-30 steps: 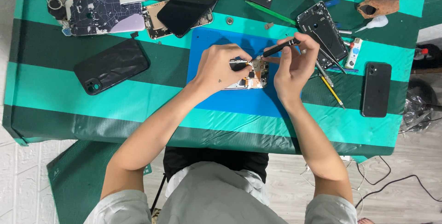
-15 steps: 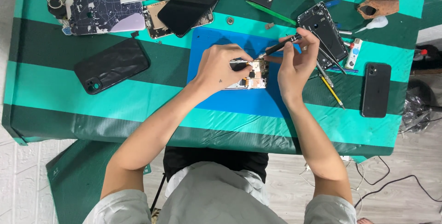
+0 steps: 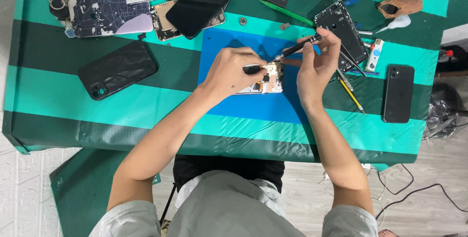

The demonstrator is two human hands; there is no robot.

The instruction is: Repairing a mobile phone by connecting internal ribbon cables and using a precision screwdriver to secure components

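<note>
Fingers of right hand [image 3: 317,69] pinched black screwdriver [image 3: 295,49], tip angled down onto opened phone [image 3: 268,78]. Left hand [image 3: 229,71] clamped over phone, fingers gripping small black tool [image 3: 252,69]. Phone lay on blue mat [image 3: 234,103], mid-table. Black phone [image 3: 118,69] sat left, another black handset [image 3: 398,93] right, well apart.

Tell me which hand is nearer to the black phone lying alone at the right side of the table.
Right. The right hand holds a screwdriver just left of that phone. The left hand rests on the opened phone on the blue mat, farther left.
</note>
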